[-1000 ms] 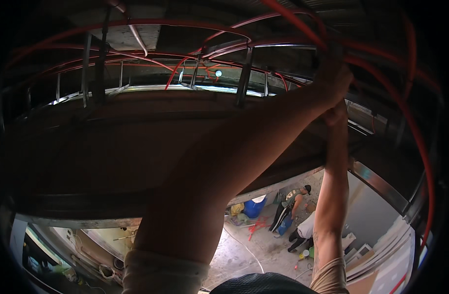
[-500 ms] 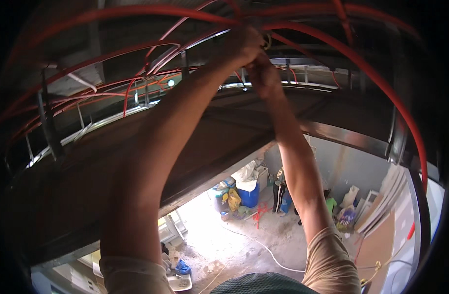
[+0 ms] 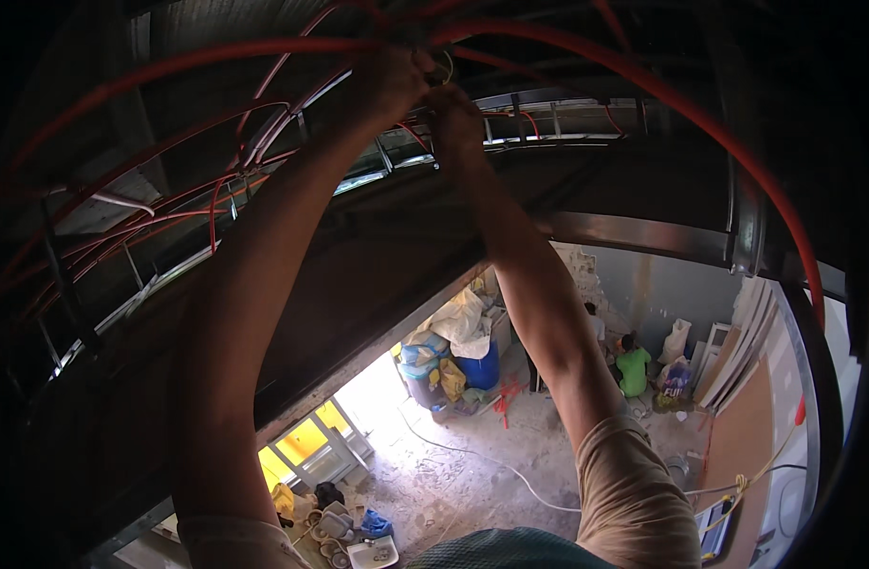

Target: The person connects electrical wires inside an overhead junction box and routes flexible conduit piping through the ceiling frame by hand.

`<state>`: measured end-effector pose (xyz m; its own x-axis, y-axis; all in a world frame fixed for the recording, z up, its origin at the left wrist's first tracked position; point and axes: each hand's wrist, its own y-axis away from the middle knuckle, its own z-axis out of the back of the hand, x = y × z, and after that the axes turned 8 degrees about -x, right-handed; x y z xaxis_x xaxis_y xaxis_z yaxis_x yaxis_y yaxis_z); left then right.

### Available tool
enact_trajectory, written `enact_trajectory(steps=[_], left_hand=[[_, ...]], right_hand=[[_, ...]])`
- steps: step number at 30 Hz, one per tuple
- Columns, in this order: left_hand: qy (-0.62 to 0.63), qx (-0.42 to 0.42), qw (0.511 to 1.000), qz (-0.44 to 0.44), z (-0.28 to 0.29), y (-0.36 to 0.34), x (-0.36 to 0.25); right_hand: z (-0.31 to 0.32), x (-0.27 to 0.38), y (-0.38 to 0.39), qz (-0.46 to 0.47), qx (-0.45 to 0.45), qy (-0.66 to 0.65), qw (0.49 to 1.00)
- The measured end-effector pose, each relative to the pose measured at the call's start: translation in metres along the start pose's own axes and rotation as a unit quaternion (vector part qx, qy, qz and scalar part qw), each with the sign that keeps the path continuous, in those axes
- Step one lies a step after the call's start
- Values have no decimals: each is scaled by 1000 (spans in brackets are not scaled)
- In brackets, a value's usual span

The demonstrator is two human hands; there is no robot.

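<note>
Both arms are raised to a junction of red conduits (image 3: 586, 43) overhead. My left hand (image 3: 392, 87) has its fingers closed at a dark spot where the tubes meet. My right hand (image 3: 455, 119) is closed just below and to the right of it, close against the left one. A thin, pale yellowish loop (image 3: 448, 64), perhaps wire, sticks out beside my fingers. What either hand grips is in shadow and too small to make out.
Metal framing (image 3: 643, 228) and a dark beam (image 3: 359, 284) surround me. On the floor below are a blue barrel (image 3: 477, 372), sacks (image 3: 453, 318), a white basin (image 3: 373, 555), leaning boards (image 3: 738, 351), cables (image 3: 491, 474), a person in green (image 3: 632, 370) and another person (image 3: 596, 330) partly hidden.
The view has swung, so my joined hands now appear further left in it, with more of the floor showing. The pale loop beside my fingers has come into sight.
</note>
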<state>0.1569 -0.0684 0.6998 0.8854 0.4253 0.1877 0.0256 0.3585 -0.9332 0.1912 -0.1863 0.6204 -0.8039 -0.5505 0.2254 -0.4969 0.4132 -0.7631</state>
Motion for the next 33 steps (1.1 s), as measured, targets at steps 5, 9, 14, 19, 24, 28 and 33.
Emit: enact_trajectory(steps=[5, 9, 14, 19, 24, 28, 33], left_hand=[[12, -4, 1000, -5, -2, 2, 3], [-7, -12, 999, -37, -8, -6, 14], [-65, 62, 995, 54, -1, -11, -7], [-161, 18, 978, -135, -10, -13, 8], [-173, 90, 972, -132, 7, -15, 0], [-120, 20, 989, -87, -28, -36, -32], [-38, -23, 994, -103, -19, -7, 29]], right_hand=[[3, -5, -8, -5, 10, -38, 999], [10, -12, -15, 54, 17, -44, 997], [20, -9, -7, 65, 79, -12, 995], [30, -15, -14, -13, 58, -92, 994], [32, -42, -25, -54, 68, -130, 988], [137, -36, -100, 268, 183, 225, 919], [60, -62, -43, 27, 174, -102, 979]])
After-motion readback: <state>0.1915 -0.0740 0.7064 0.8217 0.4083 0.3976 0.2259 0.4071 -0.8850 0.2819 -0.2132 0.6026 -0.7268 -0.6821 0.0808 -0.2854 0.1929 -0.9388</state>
